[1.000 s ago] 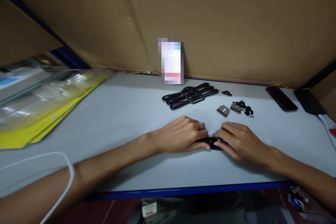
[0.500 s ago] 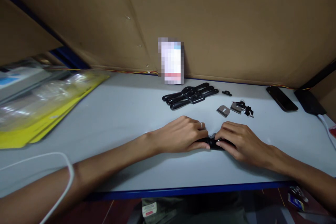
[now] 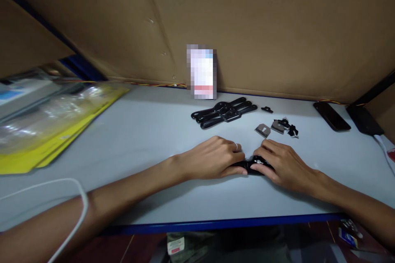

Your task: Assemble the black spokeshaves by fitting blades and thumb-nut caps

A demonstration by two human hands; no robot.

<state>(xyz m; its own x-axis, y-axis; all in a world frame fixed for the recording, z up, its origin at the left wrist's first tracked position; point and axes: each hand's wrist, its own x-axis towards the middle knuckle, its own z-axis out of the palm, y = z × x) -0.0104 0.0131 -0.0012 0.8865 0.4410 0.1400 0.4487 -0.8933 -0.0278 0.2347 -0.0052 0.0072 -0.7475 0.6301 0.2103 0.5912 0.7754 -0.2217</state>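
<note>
My left hand (image 3: pixel 214 157) and my right hand (image 3: pixel 282 163) rest close together on the grey table (image 3: pixel 148 131), near its front edge. Both are closed on a small black part (image 3: pixel 250 166) that lies between them; most of it is hidden under the fingers. A ring shows on a finger of the left hand. Beyond the hands lie a pile of black handle-like parts (image 3: pixel 224 112), two small metal plates (image 3: pixel 269 128), a cluster of small black pieces (image 3: pixel 290 128) and one lone black piece (image 3: pixel 267 109).
Yellow-backed clear packages (image 3: pixel 52 125) are stacked at the left. A blurred card (image 3: pixel 203 72) leans on the cardboard back wall. A dark phone (image 3: pixel 331 116) and a black object (image 3: pixel 364 119) lie at the far right. A white cable (image 3: pixel 74 197) crosses my left forearm.
My right hand has shifted slightly and its fingers have worked on the black part. The left hand has stayed in place.
</note>
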